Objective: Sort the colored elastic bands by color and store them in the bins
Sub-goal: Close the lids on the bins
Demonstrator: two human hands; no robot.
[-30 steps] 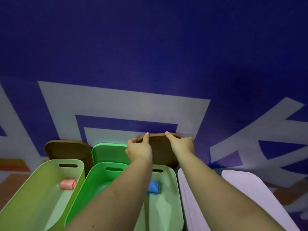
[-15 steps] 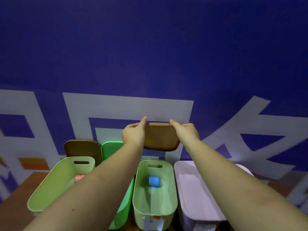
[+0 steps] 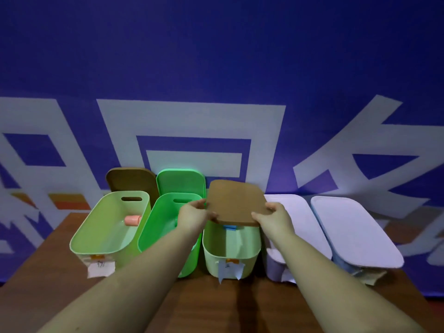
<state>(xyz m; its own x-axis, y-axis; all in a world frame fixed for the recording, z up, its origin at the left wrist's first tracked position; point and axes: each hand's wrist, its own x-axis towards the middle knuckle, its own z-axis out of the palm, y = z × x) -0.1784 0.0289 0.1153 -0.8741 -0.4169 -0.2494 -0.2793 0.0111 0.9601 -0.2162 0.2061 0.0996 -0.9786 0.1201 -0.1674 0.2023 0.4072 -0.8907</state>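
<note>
brown lid held over the third bin

we hold a brown lid point(image 3: 236, 203) with both hands above the pale green bin point(image 3: 230, 251) that stands third from the left. our left hand point(image 3: 193, 216) grips the lid's left edge, fingers curled under it and thumb on top; our right hand point(image 3: 274, 217) grips the right edge the same way. the lid tilts, its far end higher, and covers the back of that bin. under its near edge we see a blue elastic band point(image 3: 230, 227) inside the bin.

to the left, the light green bin point(image 3: 96, 239) is uncovered and holds a pink elastic band point(image 3: 132, 220) near its back wall. the bright green bin point(image 3: 156, 234) beside it is uncovered too; our left forearm hides much of its inside. behind these two, a second brown lid point(image 3: 131, 180) and a green lid point(image 3: 181, 181) lean upright against the blue wall point(image 3: 216, 56).

to the right stand a lilac bin point(image 3: 275, 270) and a pale blue bin point(image 3: 348, 267), each with its lid on. paper labels point(image 3: 229, 269) hang on the bins' fronts. all rest on a wooden table point(image 3: 216, 306).
</note>
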